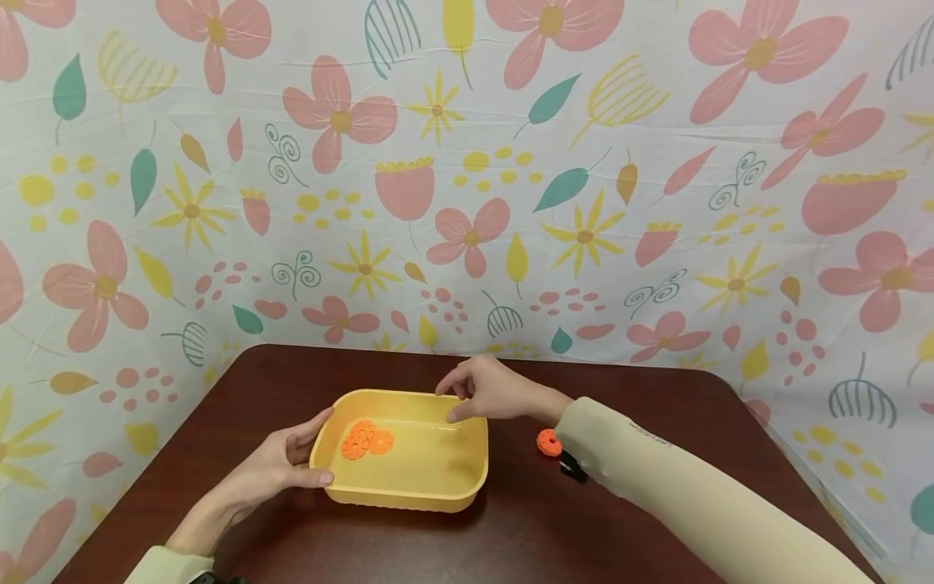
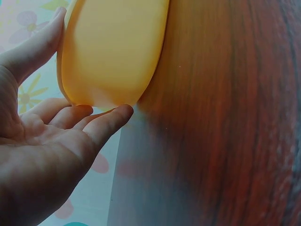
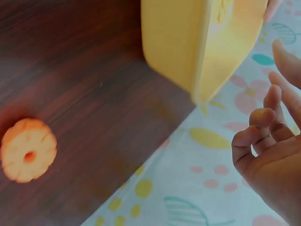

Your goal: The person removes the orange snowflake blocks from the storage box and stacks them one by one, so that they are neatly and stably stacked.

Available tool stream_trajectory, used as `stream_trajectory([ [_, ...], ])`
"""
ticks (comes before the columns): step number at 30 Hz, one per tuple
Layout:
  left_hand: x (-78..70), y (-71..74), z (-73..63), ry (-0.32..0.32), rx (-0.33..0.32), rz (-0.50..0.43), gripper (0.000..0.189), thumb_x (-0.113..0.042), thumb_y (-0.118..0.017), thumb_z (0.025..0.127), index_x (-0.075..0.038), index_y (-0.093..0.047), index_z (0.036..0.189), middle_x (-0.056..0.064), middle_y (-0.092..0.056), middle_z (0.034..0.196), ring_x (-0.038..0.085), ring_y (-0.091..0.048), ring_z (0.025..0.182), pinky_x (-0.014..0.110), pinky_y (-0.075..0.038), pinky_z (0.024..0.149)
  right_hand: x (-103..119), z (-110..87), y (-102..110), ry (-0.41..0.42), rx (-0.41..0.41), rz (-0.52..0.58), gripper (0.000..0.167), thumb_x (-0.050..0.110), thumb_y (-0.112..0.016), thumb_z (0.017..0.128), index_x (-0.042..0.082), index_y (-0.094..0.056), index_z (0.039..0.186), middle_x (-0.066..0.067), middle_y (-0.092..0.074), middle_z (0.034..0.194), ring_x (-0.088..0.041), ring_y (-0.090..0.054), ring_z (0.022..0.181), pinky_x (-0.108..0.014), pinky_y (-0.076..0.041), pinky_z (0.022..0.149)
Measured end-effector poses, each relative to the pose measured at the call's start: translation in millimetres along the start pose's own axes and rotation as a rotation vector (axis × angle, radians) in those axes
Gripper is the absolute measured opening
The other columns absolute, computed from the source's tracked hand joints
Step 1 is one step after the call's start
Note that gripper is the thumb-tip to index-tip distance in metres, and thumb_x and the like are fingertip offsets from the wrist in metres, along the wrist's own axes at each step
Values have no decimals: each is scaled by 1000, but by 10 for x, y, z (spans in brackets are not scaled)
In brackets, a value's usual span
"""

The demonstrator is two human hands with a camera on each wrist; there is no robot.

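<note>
A yellow rectangular plastic tub [image 1: 409, 478] with rounded corners stands on the table. Several thin orange scalloped discs [image 1: 359, 438] lie together near its left end, some overlapping. My left hand [image 1: 270, 466] holds the tub's left end, thumb along the near rim and fingers against the outer wall; in the left wrist view, fingertips [image 2: 123, 110] touch the tub's end. Above the far right rim, my right hand [image 1: 499, 391] hovers with loosely bent fingers and nothing between them. Right of the tub lies a thicker orange scalloped piece [image 3: 29, 150] with a central hole.
Everything stands on a dark reddish-brown wooden table [image 1: 350, 543] with rounded corners. Behind and beside it hangs a white cloth [image 1: 467, 178] printed with pink flowers and yellow and teal leaves. The right sleeve [image 1: 657, 462] passes close to the loose orange piece.
</note>
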State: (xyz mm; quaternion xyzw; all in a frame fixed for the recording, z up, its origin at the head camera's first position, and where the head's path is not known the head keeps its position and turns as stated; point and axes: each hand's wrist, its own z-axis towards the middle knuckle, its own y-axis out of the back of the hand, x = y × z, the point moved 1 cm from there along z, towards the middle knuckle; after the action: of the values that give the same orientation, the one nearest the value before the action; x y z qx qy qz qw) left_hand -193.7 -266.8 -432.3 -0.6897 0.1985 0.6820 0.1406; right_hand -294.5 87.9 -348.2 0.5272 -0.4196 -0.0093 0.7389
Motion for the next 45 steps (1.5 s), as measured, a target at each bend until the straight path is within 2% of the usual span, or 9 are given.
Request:
stream_trajectory([
  [6,24,11,6,-4,-5,0,96,2,-76,95,-1,-13,168,32,-24,166,45,-50,138,36,-57,96,59,187,-185,-9,36,41,31,9,-88,87,7,-80,117,1,-55,66,-7,-39,54,-24,-39,59],
  [15,31,21,6,-2,-6,-1,97,2,-76,94,-1,-13,168,32,-25,166,45,-51,138,35,-56,96,48,377,-537,-34,93,105,39,7,-87,87,1,-76,125,-1,-54,69,-9,-32,54,-24,-34,57],
  [23,25,15,7,8,-12,4,98,1,-77,94,-1,-13,168,33,-25,165,45,-50,138,35,-56,96,20,478,-756,-56,88,107,42,6,-89,85,0,-76,124,1,-50,71,-8,-38,62,-23,-35,62],
  [27,24,19,8,8,-8,2,97,1,-76,95,0,-12,168,34,-25,165,46,-50,138,36,-57,96,-4,494,-858,-81,76,111,46,8,-91,84,1,-75,126,-6,-57,80,-9,-45,71,-22,-38,65],
  [33,27,19,9,10,-12,4,97,0,-76,95,0,-12,168,34,-25,165,46,-50,138,37,-57,95,-29,510,-966,-80,72,53,56,12,-93,82,3,-72,133,-10,-63,91,-9,-47,76,-22,-40,69],
  [39,25,14,7,11,-12,3,97,1,-76,95,0,-12,168,34,-25,165,47,-50,138,38,-57,95,-21,537,-1014,-75,77,23,56,13,-93,83,3,-72,133,-5,-60,86,-7,-48,77,-20,-41,72],
  [45,9,8,-5,14,-11,13,98,0,-77,95,0,-11,168,33,-21,166,49,-46,140,37,-57,95,-20,576,-1057,-87,130,3,64,14,-91,84,3,-65,142,2,-53,76,-5,-44,67,-19,-38,63],
])
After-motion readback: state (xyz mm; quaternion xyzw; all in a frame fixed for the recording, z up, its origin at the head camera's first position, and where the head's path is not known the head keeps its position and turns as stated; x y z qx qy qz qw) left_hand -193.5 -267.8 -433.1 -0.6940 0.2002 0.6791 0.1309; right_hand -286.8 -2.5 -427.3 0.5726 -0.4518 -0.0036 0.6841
